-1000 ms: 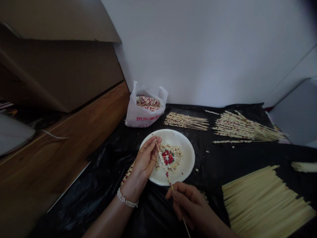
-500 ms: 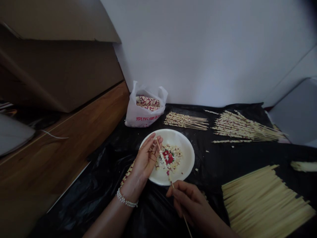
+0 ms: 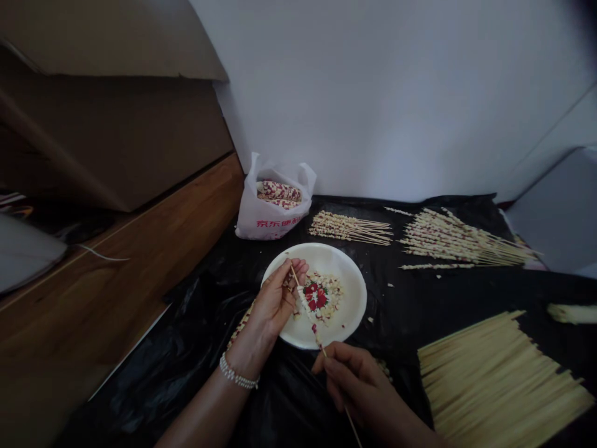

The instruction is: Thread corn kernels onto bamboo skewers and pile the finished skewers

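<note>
My right hand (image 3: 352, 373) is closed round a thin wooden skewer (image 3: 351, 423), which slants up and to the left over the bowl. Pale and dark-red corn kernels (image 3: 305, 303) are threaded along its upper part, with bare wood at the tip. My left hand (image 3: 278, 295), a beaded bracelet on its wrist, is curled with thumb and finger pinched at that tip; what it holds is too small to make out. Under both, a white bowl (image 3: 352, 311) holds loose corn kernels (image 3: 333, 289) over a red flower print.
A white plastic bag (image 3: 268, 227) of corn cobs (image 3: 278, 190) stands behind the bowl. Two piles of threaded skewers (image 3: 349, 226) lie behind and right. Bare skewers (image 3: 499, 379) and a pale cob (image 3: 573, 313) are at right. Another cob (image 3: 240, 328) lies beside my left forearm.
My left thumb and finger have closed in at the skewer's tip, where they were more spread before. The skewer's tip has shifted slightly left; my right hand is nearly still.
</note>
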A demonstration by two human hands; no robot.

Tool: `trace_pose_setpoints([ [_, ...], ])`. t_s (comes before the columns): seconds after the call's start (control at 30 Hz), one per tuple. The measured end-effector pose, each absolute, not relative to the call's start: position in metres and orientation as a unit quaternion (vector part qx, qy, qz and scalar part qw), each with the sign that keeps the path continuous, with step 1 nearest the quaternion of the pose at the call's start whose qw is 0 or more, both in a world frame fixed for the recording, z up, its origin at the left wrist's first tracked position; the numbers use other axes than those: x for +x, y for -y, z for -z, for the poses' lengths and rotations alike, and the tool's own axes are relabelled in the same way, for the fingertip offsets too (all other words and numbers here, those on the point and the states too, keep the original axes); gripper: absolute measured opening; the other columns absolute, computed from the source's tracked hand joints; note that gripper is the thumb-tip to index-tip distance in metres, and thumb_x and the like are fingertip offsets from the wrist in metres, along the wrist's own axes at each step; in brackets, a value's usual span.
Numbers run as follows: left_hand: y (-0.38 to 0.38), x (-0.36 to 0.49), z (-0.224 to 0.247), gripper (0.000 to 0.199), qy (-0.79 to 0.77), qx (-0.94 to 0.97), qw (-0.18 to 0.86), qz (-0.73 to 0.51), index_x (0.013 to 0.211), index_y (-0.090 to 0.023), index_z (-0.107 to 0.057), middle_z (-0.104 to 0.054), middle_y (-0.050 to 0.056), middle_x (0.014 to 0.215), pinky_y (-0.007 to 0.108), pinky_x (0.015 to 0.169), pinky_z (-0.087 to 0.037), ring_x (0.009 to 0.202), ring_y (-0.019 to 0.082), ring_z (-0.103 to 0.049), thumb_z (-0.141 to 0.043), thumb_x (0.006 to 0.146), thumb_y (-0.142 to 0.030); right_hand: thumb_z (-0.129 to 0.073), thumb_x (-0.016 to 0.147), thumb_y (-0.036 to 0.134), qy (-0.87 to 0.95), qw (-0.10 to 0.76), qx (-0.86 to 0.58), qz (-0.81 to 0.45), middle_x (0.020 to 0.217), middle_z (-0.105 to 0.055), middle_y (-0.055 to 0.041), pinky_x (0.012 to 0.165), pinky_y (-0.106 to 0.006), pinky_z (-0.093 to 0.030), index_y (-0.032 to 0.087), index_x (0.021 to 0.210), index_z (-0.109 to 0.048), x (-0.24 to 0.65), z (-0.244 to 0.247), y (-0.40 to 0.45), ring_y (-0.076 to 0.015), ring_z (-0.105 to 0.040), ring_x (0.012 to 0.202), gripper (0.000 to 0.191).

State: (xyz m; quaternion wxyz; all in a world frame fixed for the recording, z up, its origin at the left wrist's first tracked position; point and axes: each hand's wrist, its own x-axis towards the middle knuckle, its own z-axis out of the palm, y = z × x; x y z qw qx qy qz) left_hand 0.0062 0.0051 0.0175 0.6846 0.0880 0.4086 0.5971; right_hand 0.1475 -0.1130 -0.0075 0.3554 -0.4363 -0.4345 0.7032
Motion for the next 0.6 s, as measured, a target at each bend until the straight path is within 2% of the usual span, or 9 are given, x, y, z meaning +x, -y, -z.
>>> trace_pose_setpoints([
  [0.2,-0.005,0.004,-0.006,0.01,-0.409,0.155,0.677,-0.592,0.086,-0.009,-0.071,-0.074,0.012,0.084,0.018,0.068,-0.058,0.076,0.014,-0.071,-0.063,0.083,-0.013,-0.055,0.085,0.047,0.419,0.358,-0.434,-0.713,0.045,-0.043,0.0078,0.039,-0.022,-0.015,0.018,0.078,-0.061,0.145,0.007,0.113,-0.0074,-0.025,0.037,0.031],
  [0.43,0.001,0.005,-0.009,0.012,-0.407,0.218,0.707,-0.536,0.083,-0.009,-0.072,-0.075,0.012,0.087,0.019,0.069,-0.057,0.075,0.014,-0.071,-0.062,0.084,-0.015,-0.056,0.086,0.047,0.415,0.367,-0.441,-0.706,0.047,-0.043,0.0082,0.039,-0.022,-0.013,0.016,0.084,-0.062,0.147,0.008,0.111,-0.0073,-0.025,0.038,0.031],
  [0.6,0.005,0.005,-0.009,0.015,-0.403,0.258,0.74,-0.473,0.091,-0.01,-0.072,-0.075,0.013,0.092,0.021,0.066,-0.056,0.078,0.017,-0.071,-0.066,0.082,-0.019,-0.056,0.087,0.047,0.421,0.395,-0.438,-0.689,0.046,-0.04,0.009,0.041,-0.023,-0.015,0.016,0.084,-0.063,0.149,0.009,0.109,-0.0079,-0.027,0.041,0.032],
])
